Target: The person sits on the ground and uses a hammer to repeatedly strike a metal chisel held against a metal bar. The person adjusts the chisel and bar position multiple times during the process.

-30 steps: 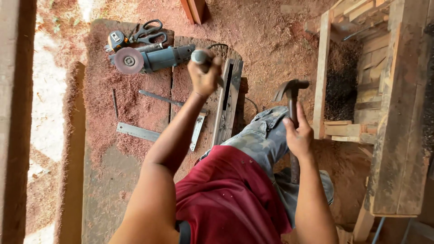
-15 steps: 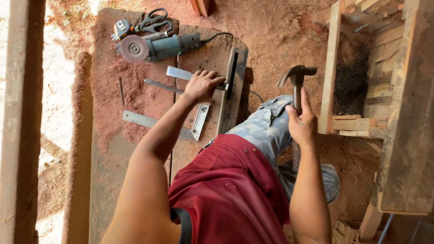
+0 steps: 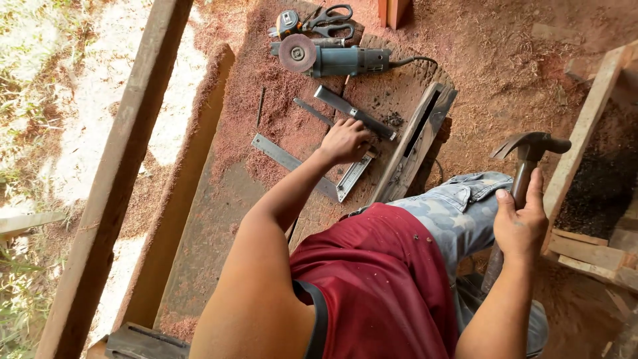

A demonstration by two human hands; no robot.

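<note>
A person's left hand [image 3: 343,141] rests fingers-down on a flat metal blade [image 3: 354,113] lying on a sawdust-covered workbench [image 3: 219,199]; whether the fingers have closed around it cannot be told. The blade's long axis runs diagonally from upper left to lower right, directly under the fingertips. The right hand [image 3: 522,223], well apart to the right, is clamped on the handle of a claw hammer [image 3: 528,149] held upright. An angle grinder [image 3: 332,60], scissors [image 3: 329,20] and a steel square [image 3: 299,166] lie nearby.
</note>
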